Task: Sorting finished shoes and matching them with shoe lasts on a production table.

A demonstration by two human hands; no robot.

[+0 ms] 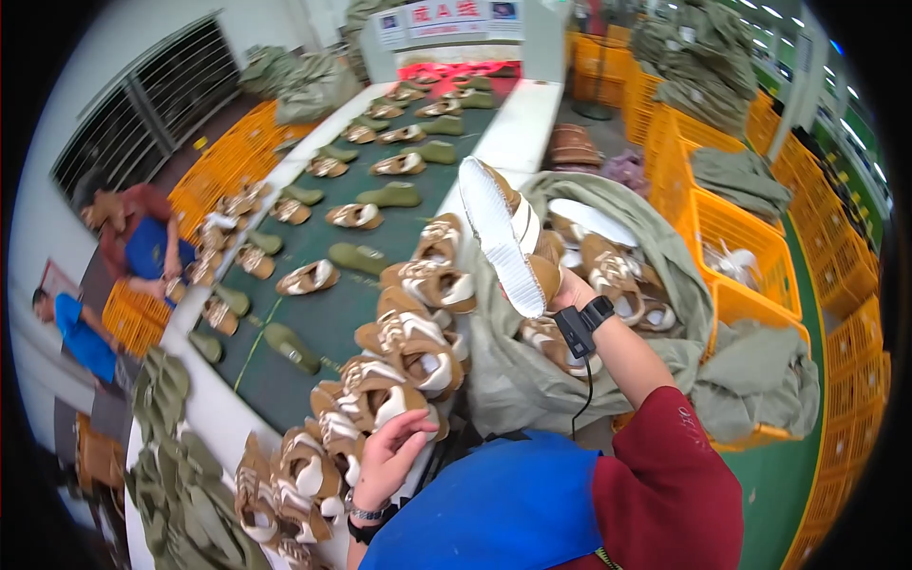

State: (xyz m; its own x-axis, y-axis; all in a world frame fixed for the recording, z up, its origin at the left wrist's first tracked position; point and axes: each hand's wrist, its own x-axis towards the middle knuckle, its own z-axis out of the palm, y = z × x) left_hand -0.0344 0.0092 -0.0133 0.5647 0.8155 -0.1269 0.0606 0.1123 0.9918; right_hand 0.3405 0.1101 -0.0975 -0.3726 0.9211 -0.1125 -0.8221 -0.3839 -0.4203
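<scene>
My right hand [570, 290] grips a brown-and-white sneaker [503, 242], toe up and white sole turned to the left, above an open grey-green sack [503, 370]. Inside the sack lie several more sneakers [608, 261] of the same kind. My left hand [388, 458], fingers stretched out and holding nothing, hovers at a row of brown-and-white sneakers [408, 347] along the near edge of the conveyor. Whether its fingertips touch the nearest shoe I cannot tell.
Sneakers and olive-green foot-shaped pieces [359, 257] ride on the dark green conveyor belt [313, 237]. More green pieces are heaped at the lower left [190, 484]. Orange crates [750, 228] and sacks line the right side. Across the belt, a co-worker [142, 233] handles shoes.
</scene>
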